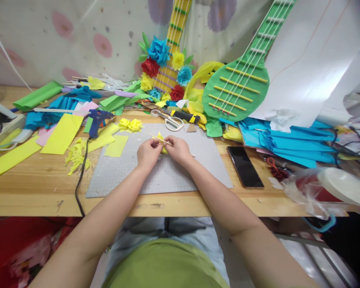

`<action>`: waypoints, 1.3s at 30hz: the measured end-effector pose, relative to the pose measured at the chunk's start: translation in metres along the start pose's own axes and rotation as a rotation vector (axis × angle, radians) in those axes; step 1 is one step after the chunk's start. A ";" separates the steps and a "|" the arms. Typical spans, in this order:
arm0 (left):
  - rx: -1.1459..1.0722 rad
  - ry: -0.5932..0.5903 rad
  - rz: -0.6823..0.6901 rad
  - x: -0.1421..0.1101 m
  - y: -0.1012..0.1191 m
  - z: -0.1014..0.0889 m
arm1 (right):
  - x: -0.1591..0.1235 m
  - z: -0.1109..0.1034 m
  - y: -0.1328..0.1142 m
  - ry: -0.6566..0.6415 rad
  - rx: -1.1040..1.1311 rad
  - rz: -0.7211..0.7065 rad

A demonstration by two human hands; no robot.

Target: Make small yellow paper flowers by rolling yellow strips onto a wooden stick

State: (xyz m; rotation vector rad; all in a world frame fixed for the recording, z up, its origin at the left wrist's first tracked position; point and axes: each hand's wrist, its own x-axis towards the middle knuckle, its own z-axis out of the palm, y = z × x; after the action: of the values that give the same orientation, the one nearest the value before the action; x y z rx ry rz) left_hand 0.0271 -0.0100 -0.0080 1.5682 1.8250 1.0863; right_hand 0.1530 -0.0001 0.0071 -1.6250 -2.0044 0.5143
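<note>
A small yellow paper piece (162, 143) wrapped around a thin wooden stick (157, 138), held above the grey mat

Two bare forearms reached forward from the bottom of the view and converged toward the centre — the left from the lower left, the right from the lower right. The left hand (148, 153) and right hand (177, 149) met close together, nearly touching, backs turned up toward the camera. Both hands had their fingers curled inward and pinched at the tips — thumbs pressed against forefingers. The wrists were roughly level, elbows spread wide.
</note>
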 end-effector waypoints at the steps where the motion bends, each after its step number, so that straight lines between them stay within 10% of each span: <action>1: -0.014 -0.001 -0.010 0.000 0.000 0.000 | 0.000 0.000 0.000 0.001 0.003 -0.001; 28: -0.180 -0.159 -0.030 0.002 -0.006 0.001 | -0.004 -0.001 0.001 0.058 -0.196 -0.023; 39: 0.104 0.029 0.496 0.009 -0.006 -0.027 | -0.008 -0.014 0.008 -0.065 -0.237 -0.062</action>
State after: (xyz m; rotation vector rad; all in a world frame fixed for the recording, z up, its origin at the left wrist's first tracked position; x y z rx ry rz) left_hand 0.0006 -0.0078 0.0037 2.1484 1.5667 1.2405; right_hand 0.1690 -0.0068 0.0120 -1.6949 -2.2267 0.3191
